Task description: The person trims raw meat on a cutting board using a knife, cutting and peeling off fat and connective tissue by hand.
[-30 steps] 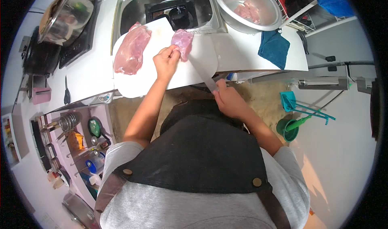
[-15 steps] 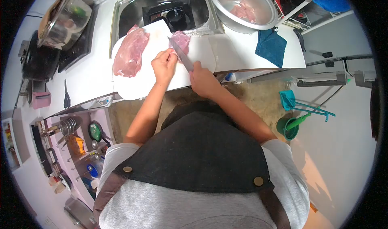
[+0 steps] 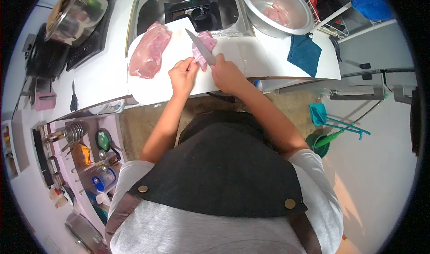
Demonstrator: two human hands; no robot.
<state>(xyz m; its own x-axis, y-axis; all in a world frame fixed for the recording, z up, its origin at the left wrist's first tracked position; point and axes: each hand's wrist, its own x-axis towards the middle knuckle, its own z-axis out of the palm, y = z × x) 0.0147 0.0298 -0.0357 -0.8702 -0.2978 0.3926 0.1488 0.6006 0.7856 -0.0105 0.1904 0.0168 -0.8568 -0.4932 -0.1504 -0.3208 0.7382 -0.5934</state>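
My right hand is wrapped round the handle of a kitchen knife, its blade pointing up and left over a smaller piece of raw meat. With fingers pinched, my left hand grips the near left edge of that piece. Both rest over a white cutting board. A large slab of raw meat lies on the board's left part, apart from both hands. Whether the blade touches the meat cannot be made out.
Behind the board is a steel sink holding a dark tray. A metal basin with meat pieces stands back right, near a blue cloth. Scissors lie at the left counter edge. Pots stand far left.
The smaller meat piece now lies more spread out and shows more beside the blade. My right hand and knife have shifted slightly up relative to my left hand. The view has moved a little.
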